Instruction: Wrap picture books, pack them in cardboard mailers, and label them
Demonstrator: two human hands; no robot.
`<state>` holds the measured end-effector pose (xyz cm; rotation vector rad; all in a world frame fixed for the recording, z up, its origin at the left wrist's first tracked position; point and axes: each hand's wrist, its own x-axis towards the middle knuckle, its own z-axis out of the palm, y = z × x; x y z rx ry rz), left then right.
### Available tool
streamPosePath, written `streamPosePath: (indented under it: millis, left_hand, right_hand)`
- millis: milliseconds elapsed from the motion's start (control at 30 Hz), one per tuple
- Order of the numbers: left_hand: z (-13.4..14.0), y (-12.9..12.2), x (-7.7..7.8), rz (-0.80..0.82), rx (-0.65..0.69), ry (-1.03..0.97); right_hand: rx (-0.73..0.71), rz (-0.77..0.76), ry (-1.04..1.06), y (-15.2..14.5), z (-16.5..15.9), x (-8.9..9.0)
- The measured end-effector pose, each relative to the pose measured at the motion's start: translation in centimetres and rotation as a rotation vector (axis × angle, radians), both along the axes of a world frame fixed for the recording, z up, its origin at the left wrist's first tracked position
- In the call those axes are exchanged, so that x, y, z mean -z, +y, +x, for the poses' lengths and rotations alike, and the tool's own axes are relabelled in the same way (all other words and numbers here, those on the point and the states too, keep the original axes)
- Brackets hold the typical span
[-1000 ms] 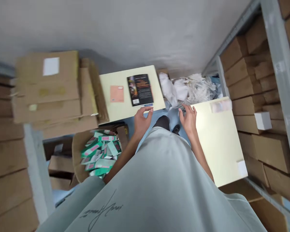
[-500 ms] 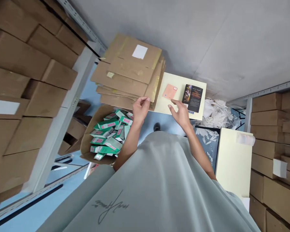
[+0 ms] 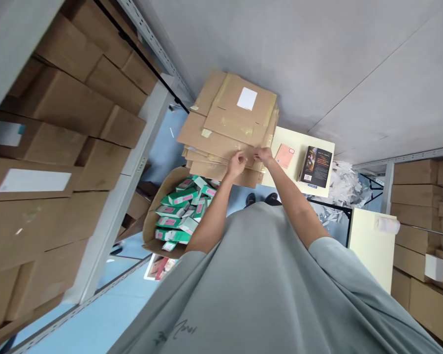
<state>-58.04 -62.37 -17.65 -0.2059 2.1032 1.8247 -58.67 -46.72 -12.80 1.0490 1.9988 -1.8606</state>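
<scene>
A stack of flattened cardboard boxes (image 3: 225, 120) lies in front of me, with a white label (image 3: 247, 99) on the top sheet. Over its near right part is my left hand (image 3: 237, 163), fingers curled into a pinch; whatever is between them is too small to make out. My right hand (image 3: 264, 156) is closed close by, its fingertips at the cardboard near the stack's right side. What those fingertips hold is hidden. Right of the stack, an orange booklet (image 3: 284, 156) and a thick black book (image 3: 316, 167) rest on a cream table (image 3: 280, 135).
A carton (image 3: 149, 221) of green-and-white small boxes (image 3: 177, 211) stands below the stack. Shelves of brown boxes (image 3: 59, 147) line the left, more boxes (image 3: 411, 214) the right. White paper scraps (image 3: 345, 182) and another cream tabletop (image 3: 372, 250) are at right.
Both hands have come together over the cardboard stack. My right hand has moved left from above the table, its fingers closing. The view has shifted, and both shoes now show.
</scene>
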Motion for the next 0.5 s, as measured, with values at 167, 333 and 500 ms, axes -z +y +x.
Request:
streamPosePath:
  millis: [167,333,500]
  left_hand:
    - [0.7,-0.7,0.7,0.066,-0.031,0.001]
    - [0.0,-0.7,0.8,0.08,-0.067,-0.019]
    - [-0.4,-0.2,0.8,0.078,-0.079,-0.043]
  right_hand:
    - [0.236,-0.053,-0.121,-0.6,-0.3,0.3]
    - [0.31,-0.121,-0.128,-0.6,-0.7,-0.8]
    - [0.241,-0.201,-0.105,-1.6,-0.5,-2.9]
